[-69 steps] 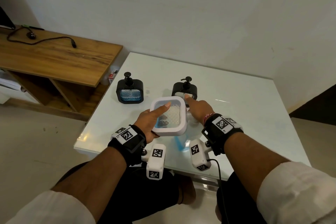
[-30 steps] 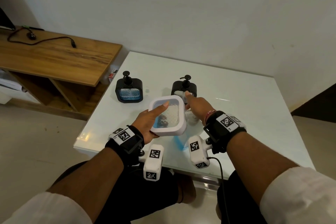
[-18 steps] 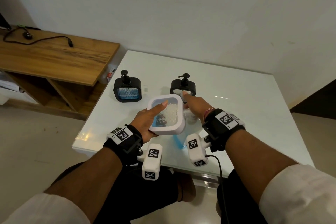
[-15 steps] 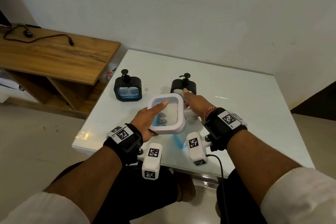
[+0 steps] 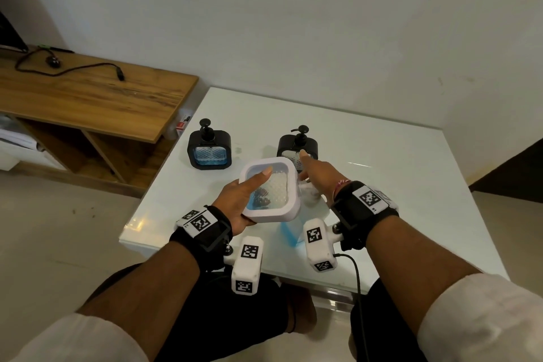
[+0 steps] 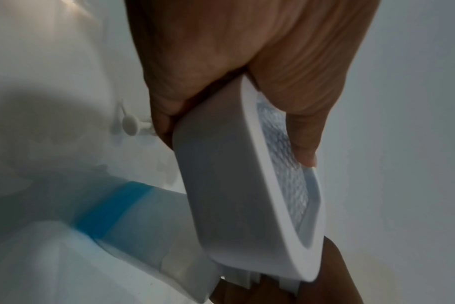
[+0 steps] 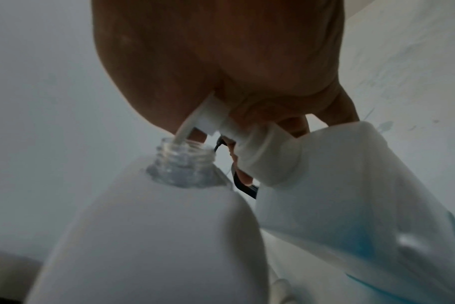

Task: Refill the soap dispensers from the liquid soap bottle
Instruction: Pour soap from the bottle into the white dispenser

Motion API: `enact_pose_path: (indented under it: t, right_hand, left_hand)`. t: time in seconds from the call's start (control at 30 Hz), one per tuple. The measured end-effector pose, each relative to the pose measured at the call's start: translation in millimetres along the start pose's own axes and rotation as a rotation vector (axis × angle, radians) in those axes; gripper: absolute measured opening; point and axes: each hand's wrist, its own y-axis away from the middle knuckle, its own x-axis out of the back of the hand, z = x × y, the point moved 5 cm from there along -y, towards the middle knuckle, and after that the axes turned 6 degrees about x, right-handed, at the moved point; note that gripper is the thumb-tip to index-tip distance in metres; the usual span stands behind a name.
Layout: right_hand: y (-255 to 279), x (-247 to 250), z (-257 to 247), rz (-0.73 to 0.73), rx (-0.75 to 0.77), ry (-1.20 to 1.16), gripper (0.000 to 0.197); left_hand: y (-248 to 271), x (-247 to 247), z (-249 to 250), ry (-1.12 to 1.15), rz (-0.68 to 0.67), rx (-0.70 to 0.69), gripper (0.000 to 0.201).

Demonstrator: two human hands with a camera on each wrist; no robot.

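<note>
Three dispensers. Two black ones [image 5: 210, 146] [image 5: 297, 146] stand upright at mid-table [image 5: 382, 173], pumps on. One white dispenser [image 5: 269, 189], tilted, gripped in left hand [image 5: 238, 203]. Right hand [image 5: 318, 174] pinches its white pump [image 7: 216, 120], tube in the open neck. Soap bottle [image 6: 133, 207] just beneath.

Both forearms are stretched forward, the left hand [image 5: 239, 203] curled in a grip, the right hand [image 5: 318, 176] pinched, forefinger extended.
</note>
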Motion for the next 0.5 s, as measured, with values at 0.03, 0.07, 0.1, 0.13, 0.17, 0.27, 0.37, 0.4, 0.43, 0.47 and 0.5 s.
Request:
enact_pose_path:
  t: [0.03, 0.07, 0.1, 0.13, 0.17, 0.27, 0.37, 0.4, 0.43, 0.47, 0.5]
  right_hand:
    - [1.4, -0.3, -1.3, -0.004, 0.008, 0.02, 0.055]
    - [1.9, -1.9, -1.7, -0.006, 0.01, 0.04, 0.053]
    - [2.2, -2.7, -2.1, -0.016, 0.011, 0.073, 0.05]
    - [3.4, -3.7, -0.5, -0.014, -0.02, 0.071, 0.046]
    - [4.5, -2.9, -0.1, 0.01, -0.042, 0.056, 0.043]
    - [0.2, -2.6, 2.4, -0.001, -0.029, 0.096, 0.045]
    - [-6.2, -1.2, 4.0, -0.012, 0.028, 0.071, 0.051]
    - [-6.4, -0.8, 2.4, -0.002, 0.027, 0.05, 0.052]
    - [-8.0, -0.3, 1.0, 0.01, 0.032, 0.028, 0.053]
    - [-7.5, -0.8, -0.5, 0.016, 0.031, 0.019, 0.054]
    - [-6.7, -1.1, -1.2, 0.019, 0.038, 0.049, 0.055]
  left_hand:
    - [0.0, -0.1, 0.3, 0.002, 0.0, 0.0, 0.044]
    - [-1.0, 0.2, 0.3, 0.0, 0.001, 0.002, 0.048]
    - [-1.8, 0.3, 0.5, -0.006, 0.001, 0.004, 0.052]
    - [-2.4, 0.6, -0.5, -0.01, 0.001, 0.01, 0.055]
    - [-2.9, 0.8, -1.1, -0.012, 0.001, 0.013, 0.054]
    - [-3.3, -0.1, -2.0, -0.005, 0.007, 0.014, 0.046]
    - [-3.6, 0.1, -2.2, -0.016, 0.005, 0.014, 0.054]
    - [-4.1, 0.4, -1.9, -0.015, 0.004, 0.014, 0.056]
    - [-4.6, 1.0, -1.7, -0.012, 0.003, 0.014, 0.057]
    - [-5.7, 1.7, -1.1, -0.009, 0.003, 0.012, 0.057]
    - [-6.3, 1.7, -0.4, -0.005, 0.001, 0.009, 0.055]
